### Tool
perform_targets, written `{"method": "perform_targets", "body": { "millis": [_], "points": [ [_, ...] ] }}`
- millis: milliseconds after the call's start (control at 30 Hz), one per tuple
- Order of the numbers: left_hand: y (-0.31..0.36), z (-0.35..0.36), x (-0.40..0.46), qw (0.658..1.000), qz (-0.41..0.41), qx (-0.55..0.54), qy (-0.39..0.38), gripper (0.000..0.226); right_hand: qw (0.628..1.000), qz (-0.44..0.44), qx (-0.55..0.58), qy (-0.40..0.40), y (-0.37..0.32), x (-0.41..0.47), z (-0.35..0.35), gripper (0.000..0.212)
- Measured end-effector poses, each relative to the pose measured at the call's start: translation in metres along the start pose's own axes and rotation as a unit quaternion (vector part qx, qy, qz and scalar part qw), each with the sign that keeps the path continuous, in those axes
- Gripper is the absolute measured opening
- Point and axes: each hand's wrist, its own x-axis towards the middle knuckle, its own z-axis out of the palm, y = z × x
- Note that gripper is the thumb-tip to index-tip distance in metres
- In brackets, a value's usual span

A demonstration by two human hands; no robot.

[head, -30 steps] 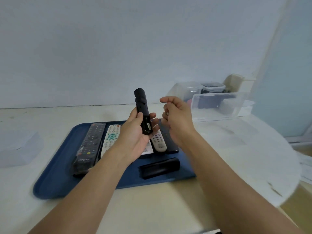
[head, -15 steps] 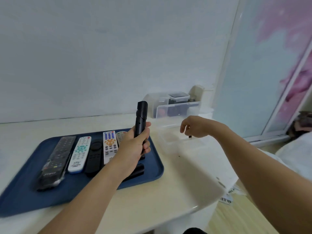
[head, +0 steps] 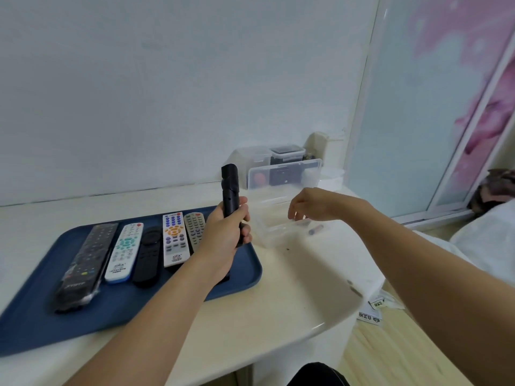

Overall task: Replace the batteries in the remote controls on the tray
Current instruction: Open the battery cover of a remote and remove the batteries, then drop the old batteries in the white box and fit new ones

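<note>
My left hand [head: 223, 232] gripped a slim black remote [head: 230, 195] upright above the blue tray's [head: 245, 270] right end — matte, its top narrowed. My right hand [head: 312, 203] hung over a clear plastic box [head: 274, 221], fingers loosely curled, holding nothing I could see. A small battery [head: 315, 229] lay at the box's right end — inside or beside, unclear.

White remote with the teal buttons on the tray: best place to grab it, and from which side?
Take the white remote across its two long edges near the middle, coming down from above. It lies flat, buttons up, close between the wrapped black remote and the plain black remote, so a narrow thumb-and-finger pinch seems safest; the near end is probably freest.
</note>
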Motion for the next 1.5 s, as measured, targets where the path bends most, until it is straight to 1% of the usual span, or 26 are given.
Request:
{"method": "perform_targets", "body": {
  "millis": [100, 167, 233, 267, 333, 400, 500, 633, 700, 767, 833, 867, 933, 1000, 1067, 1133, 1200, 1233, 1300, 1333, 1433, 1500],
  "points": [
    [0.008, -0.008, -0.003, 1.000, 0.007, -0.007, 0.007, 0.009, 0.999, -0.014, 0.018, 0.043, -0.013, -0.006, -0.002, 0.029],
    [0.017, -0.017, -0.005, 1.000, 0.015, -0.019, 0.015, 0.001, 0.994, -0.069, 0.015, 0.087, -0.039, -0.015, -0.002, 0.025],
    [0.027, -0.033, -0.007, 0.999, 0.018, -0.027, 0.029, 0.008, 0.979, -0.149, 0.026, 0.135, -0.078, -0.028, 0.004, 0.023],
    [0.033, -0.044, -0.008, 0.999, 0.021, -0.024, 0.039, 0.011, 0.970, -0.192, 0.054, 0.140, -0.102, -0.032, 0.011, 0.022],
    [0.043, -0.065, -0.010, 0.998, 0.029, 0.003, 0.063, 0.014, 0.953, -0.253, 0.116, 0.118, -0.141, -0.036, 0.028, 0.019],
    [0.057, -0.094, -0.014, 0.993, 0.040, 0.032, 0.102, 0.016, 0.945, -0.271, 0.151, 0.107, -0.178, -0.028, 0.050, 0.018],
    [0.080, -0.144, -0.023, 0.985, 0.060, 0.041, 0.155, 0.017, 0.936, -0.292, 0.169, 0.100, -0.226, -0.011, 0.079, 0.017],
    [0.118, -0.222, -0.046, 0.959, 0.094, 0.107, 0.247, 0.015, 0.926, -0.332, 0.166, 0.071, -0.284, 0.003, 0.112, 0.012],
    [0.135, -0.259, -0.061, 0.938, 0.111, 0.134, 0.299, 0.014, 0.921, -0.352, 0.160, 0.048, -0.309, 0.007, 0.129, 0.012],
    [0.147, -0.295, -0.076, 0.910, 0.132, 0.170, 0.354, 0.013, 0.916, -0.372, 0.149, 0.031, -0.332, 0.009, 0.144, 0.015],
    [0.153, -0.329, -0.089, 0.881, 0.156, 0.192, 0.404, 0.019, 0.915, -0.380, 0.131, 0.023, -0.349, 0.012, 0.158, 0.019],
    [0.153, -0.341, -0.094, 0.870, 0.163, 0.199, 0.422, 0.022, 0.918, -0.378, 0.119, 0.021, -0.352, 0.014, 0.162, 0.023],
    [0.152, -0.367, -0.102, 0.858, 0.148, 0.209, 0.445, 0.027, 0.924, -0.374, 0.083, 0.018, -0.356, 0.018, 0.167, 0.028],
    [0.147, -0.391, -0.107, 0.866, 0.113, 0.181, 0.453, 0.031, 0.924, -0.378, 0.055, 0.012, -0.361, 0.024, 0.171, 0.030],
    [0.139, -0.406, -0.105, 0.883, 0.069, 0.126, 0.447, 0.034, 0.926, -0.374, 0.049, 0.003, -0.364, 0.031, 0.175, 0.036],
    [0.132, -0.414, -0.100, 0.902, 0.024, 0.098, 0.419, 0.036, 0.932, -0.356, 0.063, -0.004, -0.373, 0.039, 0.181, 0.058],
    [0.124, -0.414, -0.092, 0.924, -0.009, 0.088, 0.371, 0.038, 0.935, -0.343, 0.084, -0.026, -0.386, 0.043, 0.186, 0.082],
    [0.121, -0.414, -0.089, 0.931, -0.012, 0.087, 0.354, 0.039, 0.932, -0.347, 0.096, -0.039, -0.395, 0.045, 0.190, 0.087],
    [0.115, -0.412, -0.086, 0.935, -0.002, 0.109, 0.338, 0.038, 0.925, -0.360, 0.110, -0.049, -0.410, 0.051, 0.202, 0.086],
    [0.112, -0.412, -0.086, 0.935, 0.004, 0.125, 0.331, 0.039, 0.924, -0.366, 0.100, -0.039, -0.415, 0.055, 0.207, 0.081],
    [0.111, -0.414, -0.091, 0.940, 0.008, 0.154, 0.306, 0.050, 0.931, -0.359, 0.057, 0.024, -0.420, 0.063, 0.209, 0.063],
    [0.111, -0.413, -0.092, 0.939, -0.005, 0.172, 0.297, 0.052, 0.931, -0.363, 0.038, 0.020, -0.418, 0.066, 0.204, 0.057]
  ]
}}
